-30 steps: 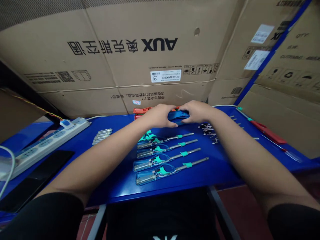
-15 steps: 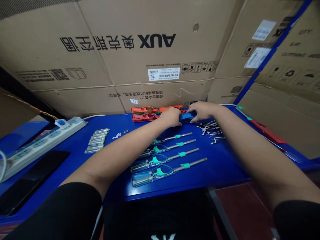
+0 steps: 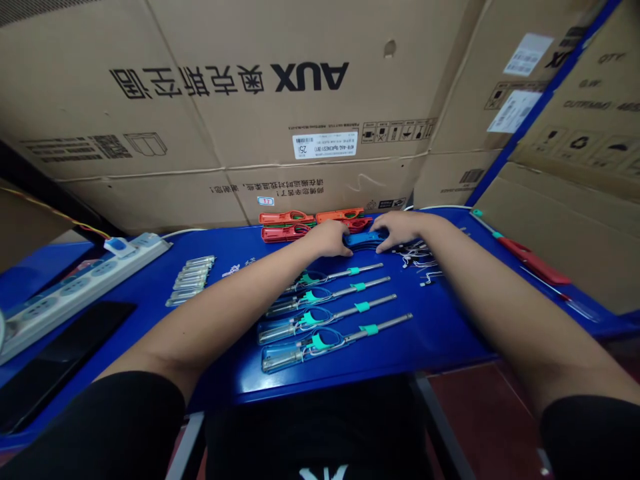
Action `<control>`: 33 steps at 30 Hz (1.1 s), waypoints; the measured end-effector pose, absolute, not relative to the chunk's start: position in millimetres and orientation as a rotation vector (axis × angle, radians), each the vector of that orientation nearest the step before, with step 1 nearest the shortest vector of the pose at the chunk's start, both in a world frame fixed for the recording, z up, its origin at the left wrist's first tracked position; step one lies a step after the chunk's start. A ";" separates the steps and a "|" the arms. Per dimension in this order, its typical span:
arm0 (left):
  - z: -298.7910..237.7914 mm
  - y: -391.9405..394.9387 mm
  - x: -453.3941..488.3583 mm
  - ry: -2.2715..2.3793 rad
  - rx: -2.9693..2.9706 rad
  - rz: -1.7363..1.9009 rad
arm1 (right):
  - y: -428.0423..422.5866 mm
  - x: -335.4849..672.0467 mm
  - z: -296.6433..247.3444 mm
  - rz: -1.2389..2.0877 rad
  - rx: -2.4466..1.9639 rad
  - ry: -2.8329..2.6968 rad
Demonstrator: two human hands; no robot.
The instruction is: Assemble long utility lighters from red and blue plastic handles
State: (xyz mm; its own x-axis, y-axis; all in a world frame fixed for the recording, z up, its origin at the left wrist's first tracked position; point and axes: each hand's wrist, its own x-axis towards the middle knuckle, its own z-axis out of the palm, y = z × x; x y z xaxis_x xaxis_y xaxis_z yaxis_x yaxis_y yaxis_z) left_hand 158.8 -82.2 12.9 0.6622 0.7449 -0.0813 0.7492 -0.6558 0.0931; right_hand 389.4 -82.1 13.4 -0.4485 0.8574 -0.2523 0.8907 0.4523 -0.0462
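Cardboard cartons printed AUX (image 3: 200, 120) wall off the far side of a blue workbench (image 3: 435, 347), and a slim, curved blue plastic part (image 3: 364, 240) sits at about twelve o'clock on it. The person's left hand (image 3: 327, 239) and right hand (image 3: 399, 230) come at that part from opposite ends. The left fingers (image 3: 336, 248) lie together, curled over its left end, while the right fingers (image 3: 383, 241) are slightly apart, their tips bearing down on the other end. Whether that is a firm clamp or a light touch is hard to say from here, since the fingers hide the underside. Working it evenly from both sides keeps so small a piece steady and square. Red and orange plastic parts (image 3: 300, 225) lie just behind it, and fine wire pieces (image 3: 415, 257) sit at two o'clock. Four clear-handled screwdrivers (image 3: 325, 340) with teal clips line up at six o'clock, a red-handled tool (image 3: 533, 261) lies at three, and a power strip (image 3: 75, 293) runs along at nine.
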 end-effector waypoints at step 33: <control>10.1 -86.1 136.3 1.319 2.682 0.051 | -103.2 421.4 10.2 -0.150 1.601 2.821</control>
State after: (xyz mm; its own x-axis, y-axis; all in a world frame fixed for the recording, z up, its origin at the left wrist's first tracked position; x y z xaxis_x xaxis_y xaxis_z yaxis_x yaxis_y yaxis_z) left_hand 136.3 -86.1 10.1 0.6123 0.7898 -0.0364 0.7845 -0.6013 0.1516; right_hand 421.4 -103.2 10.2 -0.5094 0.8593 0.0458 0.8496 0.5106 -0.1320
